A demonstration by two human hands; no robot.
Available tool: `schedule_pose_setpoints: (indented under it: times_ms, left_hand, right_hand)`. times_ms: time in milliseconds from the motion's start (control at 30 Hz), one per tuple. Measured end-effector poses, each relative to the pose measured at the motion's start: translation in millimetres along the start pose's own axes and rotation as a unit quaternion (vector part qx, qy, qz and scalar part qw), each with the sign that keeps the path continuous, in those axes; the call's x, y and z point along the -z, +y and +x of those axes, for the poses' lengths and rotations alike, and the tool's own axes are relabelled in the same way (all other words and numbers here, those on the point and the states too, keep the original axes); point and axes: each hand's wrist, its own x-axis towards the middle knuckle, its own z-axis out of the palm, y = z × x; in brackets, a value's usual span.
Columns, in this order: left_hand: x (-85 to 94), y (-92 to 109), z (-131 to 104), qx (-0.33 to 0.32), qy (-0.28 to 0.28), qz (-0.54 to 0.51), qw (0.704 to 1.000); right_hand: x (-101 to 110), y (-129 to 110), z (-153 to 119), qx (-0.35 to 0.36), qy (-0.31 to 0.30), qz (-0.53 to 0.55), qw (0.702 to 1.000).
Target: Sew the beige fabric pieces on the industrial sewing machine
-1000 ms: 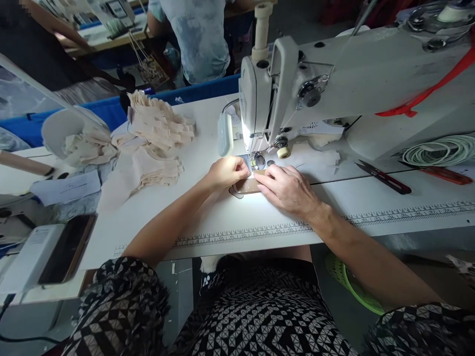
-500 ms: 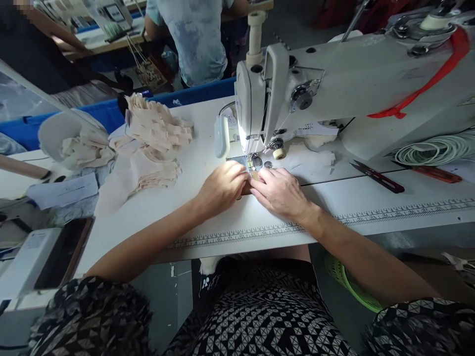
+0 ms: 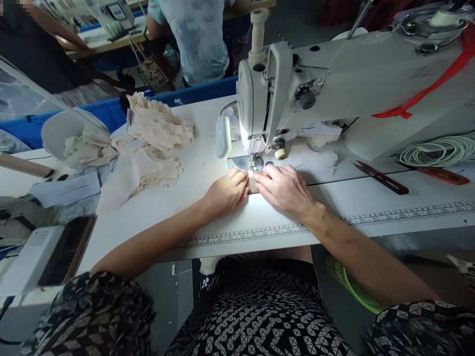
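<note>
Just in front of the presser foot (image 3: 256, 162) of a white sewing machine (image 3: 260, 104), both my hands meet at the lit needle area. My left hand (image 3: 227, 193) has its fingers pinched together at a small pale piece of fabric (image 3: 250, 174), mostly covered by the fingertips. From the other side my right hand (image 3: 282, 187) bends its fingers and presses on the same spot. A brownish flat patch (image 3: 254, 186) shows between the hands; what it is I cannot tell.
Stacks of cream fabric pieces (image 3: 158, 123) lie left, near a phone (image 3: 67, 251). Thread snips (image 3: 382, 178), an orange-handled tool (image 3: 443, 175) and a pale green cord coil (image 3: 438, 151) lie right. A printed ruler (image 3: 260, 231) runs along the front edge. Beyond, a person (image 3: 191, 39) sits.
My hands have shifted slightly apart, showing more of the pale fabric and the brownish patch between them. The whole view has moved slightly.
</note>
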Motion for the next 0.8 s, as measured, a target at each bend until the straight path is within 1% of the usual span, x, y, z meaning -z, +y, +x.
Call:
schedule_pose_setpoints:
  times_ms: [100, 200, 400, 600, 700, 800]
  left_hand:
    - [-4.4, -2, 4, 0.024, -0.006, 0.01, 1.0]
    - [-9.3, -5, 8, 0.024, -0.001, 0.02, 1.0]
    - [-15.4, -8, 15, 0.037, -0.004, 0.029, 0.999]
    - [-17.9, -7, 16, 0.063, 0.008, -0.021, 0.998]
    - [-16.4, -7, 16, 0.07, -0.001, -0.034, 0.997]
    - [-15.5, -7, 17, 0.066, -0.015, -0.031, 0.997]
  right_hand:
    - [-1, 8, 0, -0.039, 0.019, 0.018, 0.999]
    - [-2, 16, -1, -0.061, 0.024, 0.024, 0.998]
    - [-2, 20, -1, -0.06, 0.006, 0.029, 0.998]
    - [-1, 19, -3, -0.074, -0.018, 0.031, 0.997]
    - [-8, 22, -1, -0.098, 0.007, 0.068, 0.993]
    - [-17, 29, 7, -0.164, 0.043, 0.133, 0.977]
